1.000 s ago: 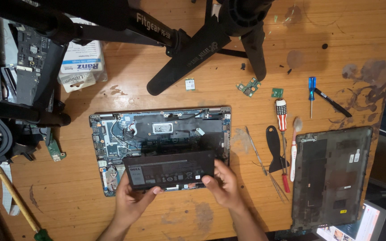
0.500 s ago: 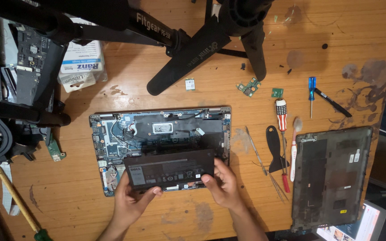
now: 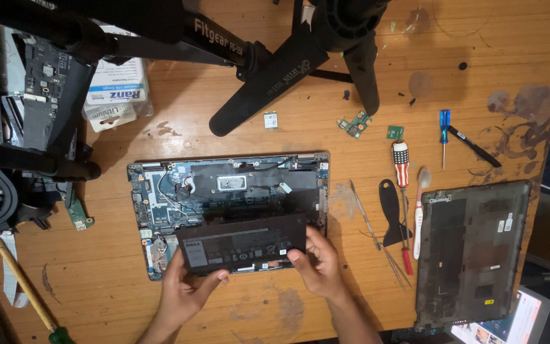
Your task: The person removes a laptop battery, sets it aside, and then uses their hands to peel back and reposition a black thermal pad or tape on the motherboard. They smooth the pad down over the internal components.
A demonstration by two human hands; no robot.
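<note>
**A:** Hands first: what do you have hold of?

**B:** Your left hand (image 3: 183, 294) is curled around the near-left corner of the flat black battery pack (image 3: 243, 250), thumb on top. Your right hand (image 3: 318, 264) pinches the battery's near-right edge, fingers closed on it. The battery lies slightly askew over the near half of the opened laptop chassis (image 3: 160, 191), in the middle of the table.

**A:** How far along does the work look?

**B:** You have the bottom cover (image 3: 472, 255) already off; it lies well to the right, inner side up. The motherboard and the black heat shield show in the far half of the chassis. The battery does not look square in its bay, so I judge it is neither fully seated nor fully out. I cannot tell whether its cable is connected.

**A:** And around you?

**B:** You work on a worn, stained wooden table (image 3: 510, 95). Between chassis and cover lie a black spudger (image 3: 391, 210), a striped-handle screwdriver (image 3: 401, 169), tweezers and a toothbrush. Farther off sit a blue screwdriver (image 3: 444, 124) and small green circuit boards (image 3: 355, 123). Black tripod legs (image 3: 275, 76) cross the far side, and dismantled electronics crowd the left edge.
</note>
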